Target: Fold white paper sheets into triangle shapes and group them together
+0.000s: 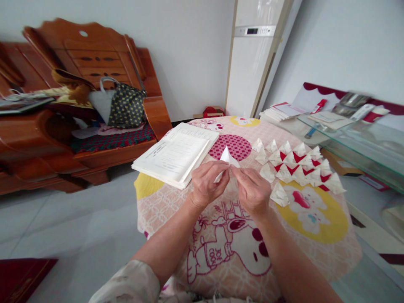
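Note:
Both my hands meet over the middle of a table covered with a pink cartoon-print cloth (221,248). My left hand (206,183) and my right hand (251,189) each pinch a small white folded paper piece (226,156), whose point sticks up between the fingertips. To the right of my hands, several finished folded paper triangles (298,166), white with red parts, lie in rows on the cloth. A stack of white printed sheets (175,155) lies to the left of my hands.
A wooden sofa (78,113) with a spotted bag (126,105) stands at the left. A tall white air-conditioner unit (252,63) stands at the back wall. A glass-topped table (362,134) with papers and boxes is at the right.

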